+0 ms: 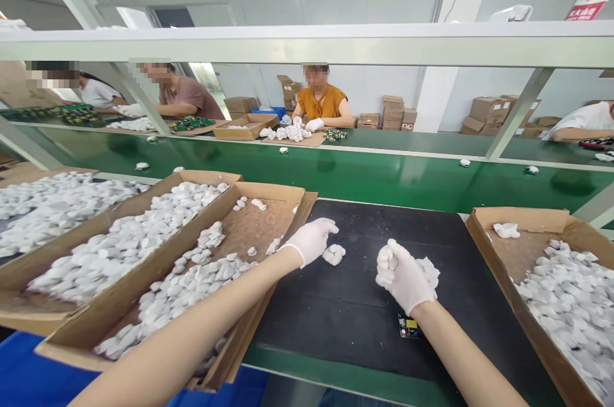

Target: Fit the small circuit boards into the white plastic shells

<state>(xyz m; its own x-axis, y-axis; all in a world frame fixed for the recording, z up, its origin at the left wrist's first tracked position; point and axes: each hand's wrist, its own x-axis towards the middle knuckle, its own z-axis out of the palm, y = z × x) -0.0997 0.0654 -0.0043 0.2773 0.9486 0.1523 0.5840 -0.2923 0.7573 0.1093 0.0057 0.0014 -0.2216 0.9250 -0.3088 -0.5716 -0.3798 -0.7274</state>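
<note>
My left hand (pixel 311 240), in a white glove, is above the black mat's left edge, its fingers bent and drawn together; whatever they hold, if anything, is hidden. Just below its fingers a small white lump (pixel 334 255) lies on the black mat (pixel 336 311). My right hand (pixel 403 274), gloved too, is closed over the mat with a white lump (pixel 386 259) in its fingers. Behind that hand sits a pile of white pieces (pixel 428 272), partly covered. A small circuit board (pixel 409 325) with a yellow part lies by my right wrist.
Cardboard trays of white pieces stand left (pixel 144 228) and right (pixel 566 292) of the mat. Beyond it runs a green conveyor (pixel 364 180) with several small white items. A white shelf rail (pixel 307 45) crosses above. Several people sit across the line; one wears an orange top (pixel 321 103).
</note>
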